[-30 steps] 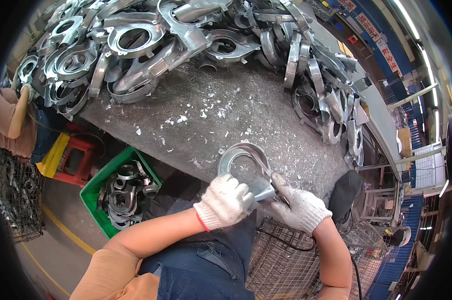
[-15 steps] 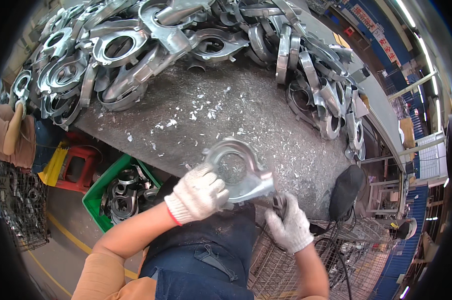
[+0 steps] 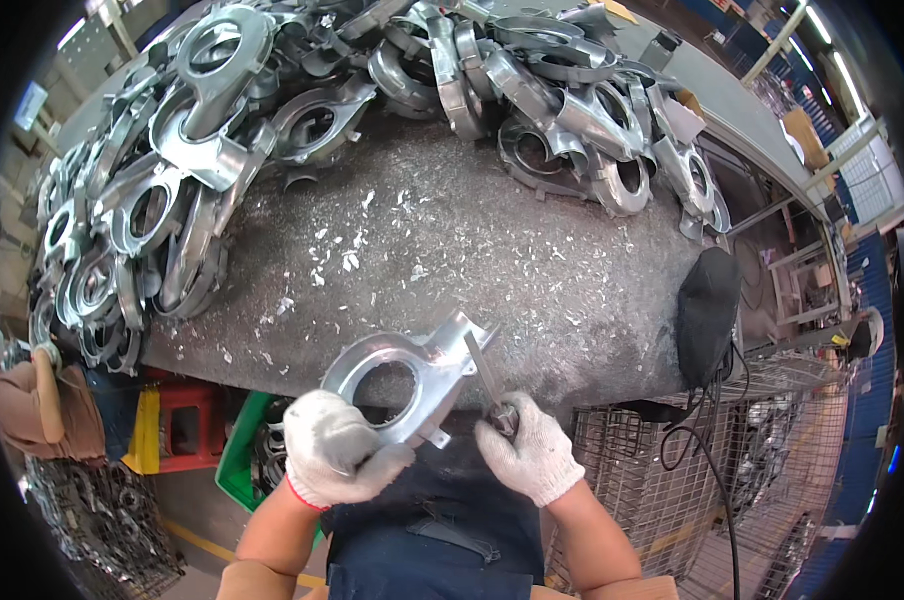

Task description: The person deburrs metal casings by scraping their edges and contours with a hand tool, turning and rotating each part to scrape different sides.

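My left hand (image 3: 337,450), in a white knitted glove, is closed on the near left rim of a shiny cast metal housing (image 3: 422,368). This casting is a ring with a round opening and a short spout, which points away to the right. In my gloved right hand (image 3: 532,450) is a file-like tool (image 3: 484,370) with a narrow, flat grey blade. Its handle is mostly hidden in my fingers. The blade stands up beside the spout end; whether it touches the metal I cannot tell.
Similar castings (image 3: 212,150) are heaped along the back and left of the grey worktable (image 3: 452,250), strewn with metal flakes. A black cloth-covered object (image 3: 709,310) sits at the right edge. Below are a green bin (image 3: 240,455), a red stool (image 3: 187,425) and wire cages (image 3: 672,480). Another person's arm (image 3: 47,395) shows far left.
The casting has turned in my left hand: its spout, formerly toward the lower right, now points up and right. My right hand has moved left with the tool. The whole view has shifted.
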Demonstrator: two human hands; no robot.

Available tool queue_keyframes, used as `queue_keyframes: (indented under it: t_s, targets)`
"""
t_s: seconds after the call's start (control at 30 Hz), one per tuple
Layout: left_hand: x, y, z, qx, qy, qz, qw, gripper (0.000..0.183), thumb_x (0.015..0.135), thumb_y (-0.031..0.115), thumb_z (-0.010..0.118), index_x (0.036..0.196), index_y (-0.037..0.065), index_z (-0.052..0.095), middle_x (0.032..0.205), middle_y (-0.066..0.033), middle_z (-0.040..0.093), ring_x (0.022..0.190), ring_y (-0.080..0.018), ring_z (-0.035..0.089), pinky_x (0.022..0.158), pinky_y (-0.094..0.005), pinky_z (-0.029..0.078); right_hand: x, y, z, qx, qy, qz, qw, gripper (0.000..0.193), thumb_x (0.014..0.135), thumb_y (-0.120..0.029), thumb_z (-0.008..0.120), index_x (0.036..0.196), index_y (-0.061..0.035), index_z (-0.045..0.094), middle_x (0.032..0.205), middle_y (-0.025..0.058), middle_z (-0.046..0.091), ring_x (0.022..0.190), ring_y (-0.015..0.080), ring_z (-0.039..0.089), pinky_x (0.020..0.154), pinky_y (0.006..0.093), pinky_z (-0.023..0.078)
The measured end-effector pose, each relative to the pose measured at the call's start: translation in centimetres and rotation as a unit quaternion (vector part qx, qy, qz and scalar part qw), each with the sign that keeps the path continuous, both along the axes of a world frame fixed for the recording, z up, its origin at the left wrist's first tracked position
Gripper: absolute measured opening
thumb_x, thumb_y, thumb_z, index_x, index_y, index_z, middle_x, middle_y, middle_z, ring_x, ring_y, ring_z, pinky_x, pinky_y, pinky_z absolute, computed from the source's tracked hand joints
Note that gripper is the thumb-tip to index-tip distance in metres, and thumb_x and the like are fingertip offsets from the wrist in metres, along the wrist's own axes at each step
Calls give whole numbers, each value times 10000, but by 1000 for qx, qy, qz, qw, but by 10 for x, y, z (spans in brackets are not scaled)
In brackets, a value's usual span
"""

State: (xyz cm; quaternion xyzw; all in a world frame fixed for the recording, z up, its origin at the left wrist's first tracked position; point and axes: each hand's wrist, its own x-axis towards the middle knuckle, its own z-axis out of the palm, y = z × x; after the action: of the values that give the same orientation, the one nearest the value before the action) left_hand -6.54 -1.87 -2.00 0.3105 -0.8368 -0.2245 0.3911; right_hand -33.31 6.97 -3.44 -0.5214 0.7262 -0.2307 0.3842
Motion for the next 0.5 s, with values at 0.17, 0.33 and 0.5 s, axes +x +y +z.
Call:
queue_keyframes:
  t_s: [0.17, 0.33, 0.5]
  targets:
    - [3, 0, -4, 4, 4, -13, 1000, 380, 607, 200, 948, 521, 163, 580, 495, -36, 467, 415, -269, 474, 458, -399, 343, -1, -3, 25, 16, 75, 16, 997, 411, 999, -414, 756, 1185, -60, 661, 913, 134, 797, 860, 424, 802, 784, 517, 644]
    - [7, -2, 1, -2, -38, -42, 998, 345, 596, 210, 954, 536, 153, 618, 490, -38, 472, 417, -261, 489, 461, -396, 362, -5, -5, 12, -18, 61, -16, 998, 357, 1025, -389, 724, 1161, -65, 660, 916, 142, 805, 830, 414, 809, 785, 504, 655]
    - [16, -6, 2, 35, -31, -45, 998, 202, 616, 182, 880, 568, 140, 688, 520, -69, 512, 467, -309, 543, 512, -420, 412, 0, -8, 18, -1, 40, -7, 999, 374, 1026, -396, 720, 1180, -64, 645, 915, 157, 800, 874, 435, 804, 791, 519, 648]
